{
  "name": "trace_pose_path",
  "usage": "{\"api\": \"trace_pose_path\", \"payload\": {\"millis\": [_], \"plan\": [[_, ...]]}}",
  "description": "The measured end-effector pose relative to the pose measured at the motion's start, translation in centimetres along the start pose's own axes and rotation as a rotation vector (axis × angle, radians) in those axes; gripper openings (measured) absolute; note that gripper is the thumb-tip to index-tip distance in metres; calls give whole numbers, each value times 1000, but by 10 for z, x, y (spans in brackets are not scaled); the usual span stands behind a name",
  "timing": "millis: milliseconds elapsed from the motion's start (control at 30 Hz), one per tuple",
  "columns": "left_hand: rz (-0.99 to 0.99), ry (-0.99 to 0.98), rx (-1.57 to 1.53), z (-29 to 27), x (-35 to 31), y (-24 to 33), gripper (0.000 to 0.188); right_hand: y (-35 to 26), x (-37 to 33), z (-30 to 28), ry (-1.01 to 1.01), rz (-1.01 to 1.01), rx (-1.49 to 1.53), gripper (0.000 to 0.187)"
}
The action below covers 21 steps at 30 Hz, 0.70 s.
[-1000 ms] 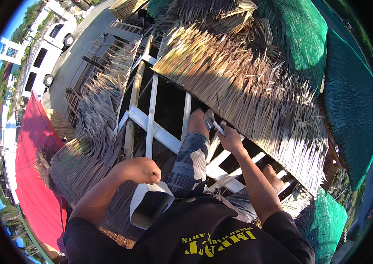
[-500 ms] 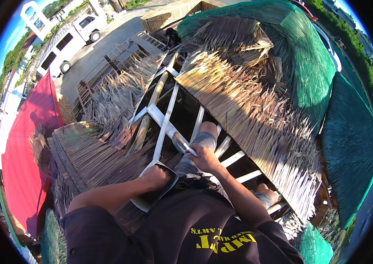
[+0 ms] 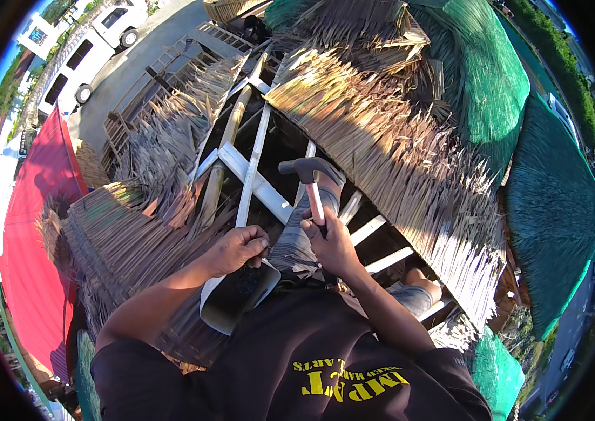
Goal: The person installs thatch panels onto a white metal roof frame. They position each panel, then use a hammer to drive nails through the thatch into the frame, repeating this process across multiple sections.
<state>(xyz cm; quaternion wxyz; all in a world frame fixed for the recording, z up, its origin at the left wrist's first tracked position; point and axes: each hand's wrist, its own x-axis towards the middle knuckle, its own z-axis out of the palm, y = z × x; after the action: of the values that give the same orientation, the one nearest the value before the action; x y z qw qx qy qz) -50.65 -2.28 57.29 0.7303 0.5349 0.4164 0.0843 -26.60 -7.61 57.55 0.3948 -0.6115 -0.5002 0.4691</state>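
My right hand [image 3: 332, 245] is wrapped round the lower handle of a claw hammer [image 3: 316, 200]. Its dark head is up, over my leg [image 3: 297, 242]. To the left, my left hand [image 3: 241, 250] is closed in a pinch just above a cut-open container [image 3: 239, 298] at my waist, dark inside with a pale outer wall. Whatever the pinched fingers hold is too small to make out. Ahead of both hands, a pale wooden batten [image 3: 254, 165] runs up the roof frame, crossing a wider white board [image 3: 255, 184].
Woven thatch panels cover the roof on the right [image 3: 395, 168] and left [image 3: 125, 231]. Dark gaps lie between the rafters [image 3: 367, 229]. A bamboo pole [image 3: 231, 137] runs toward the ridge. A red roof [image 3: 38, 245] and green thatched roofs [image 3: 557, 217] stand around; a white van [image 3: 80, 67] is parked beyond.
My left hand has come up out of the container, its fingers pinched together. My right hand has turned the hammer so that its head is raised. The view has shifted slightly.
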Motion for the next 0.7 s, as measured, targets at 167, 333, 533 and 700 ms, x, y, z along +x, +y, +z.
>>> {"api": "trace_pose_path", "payload": {"millis": [167, 333, 533, 700], "plan": [[11, 117, -500, 11, 33, 4, 18, 7, 15, 15, -33, -117, 75, 29], [-65, 129, -744, 6, 75, -2, 12, 10, 55, 19, 23, 67, 92, 23], [-92, 421, -66, -99, 219, -40, 13, 75, 171, 10, 24, 342, 190, 18], [19, 584, 177, -235, 388, -95, 17, 180, 311, -6, -41, 209, -309, 24]]}}
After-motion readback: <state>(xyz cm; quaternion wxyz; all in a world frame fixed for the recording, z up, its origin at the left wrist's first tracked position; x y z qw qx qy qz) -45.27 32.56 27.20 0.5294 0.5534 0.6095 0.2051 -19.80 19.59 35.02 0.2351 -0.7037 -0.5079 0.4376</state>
